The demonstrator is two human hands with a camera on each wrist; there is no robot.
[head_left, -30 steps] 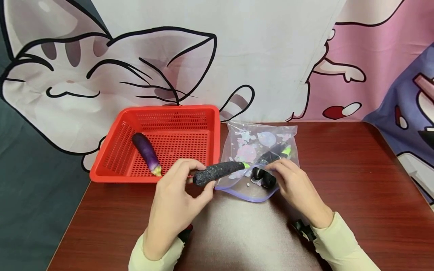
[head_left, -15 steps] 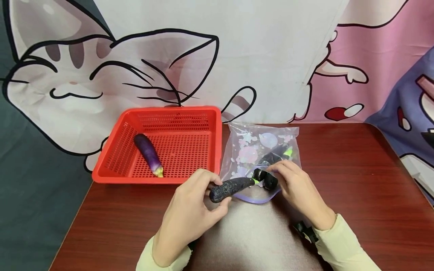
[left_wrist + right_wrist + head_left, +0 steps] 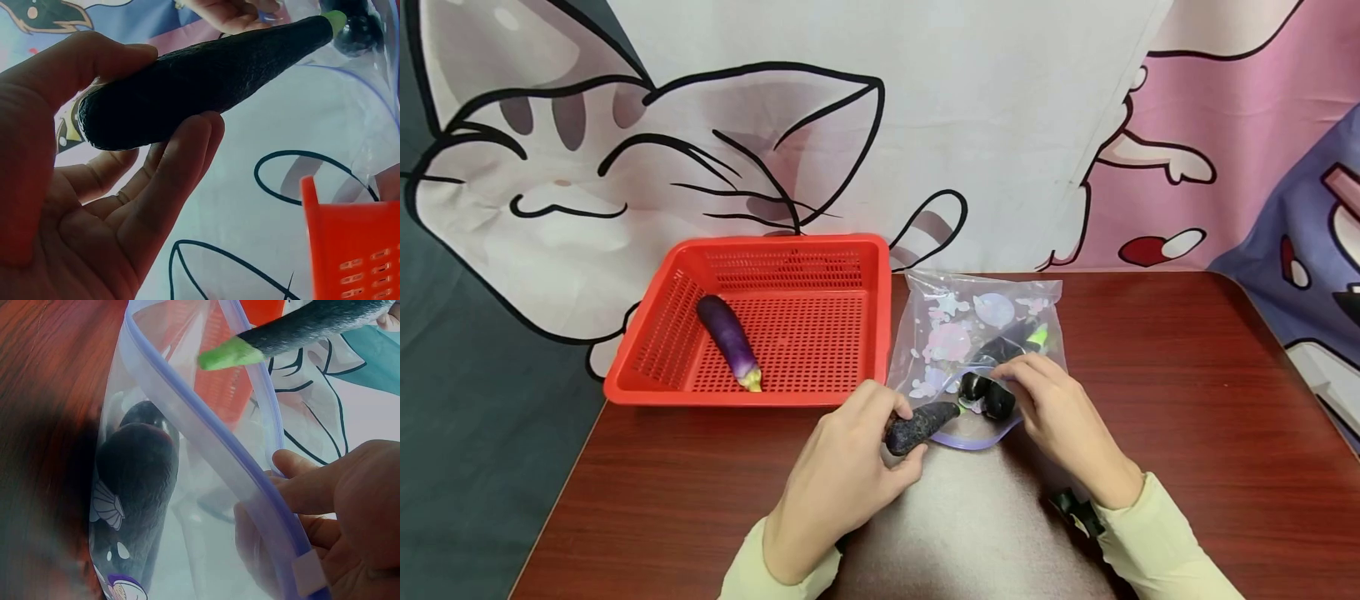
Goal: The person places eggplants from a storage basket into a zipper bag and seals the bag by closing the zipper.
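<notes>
My left hand (image 3: 842, 479) grips the thick end of a dark, speckled zucchini (image 3: 919, 429) between thumb and fingers. Its light green stem end (image 3: 231, 354) points at the mouth of a clear zip bag (image 3: 972, 443), close over the opening in the right wrist view. My right hand (image 3: 1060, 421) pinches the bag's purple zip edge (image 3: 206, 434), keeping the mouth apart. Inside the bag lie more dark vegetables (image 3: 134, 469), one with a bright green end (image 3: 1037, 337). Two glossy black rounded ends (image 3: 997, 400) show near the mouth.
Left of the bag stands a red perforated basket (image 3: 700, 398), holding one purple eggplant (image 3: 727, 340). Both rest on a brown wooden table (image 3: 1157, 375). A cartoon-printed cloth (image 3: 1000, 150) hangs behind the table's back edge.
My left hand has moved right and slightly toward me with the zucchini, bringing its stem end to the bag's mouth. The right hand keeps its hold on the bag.
</notes>
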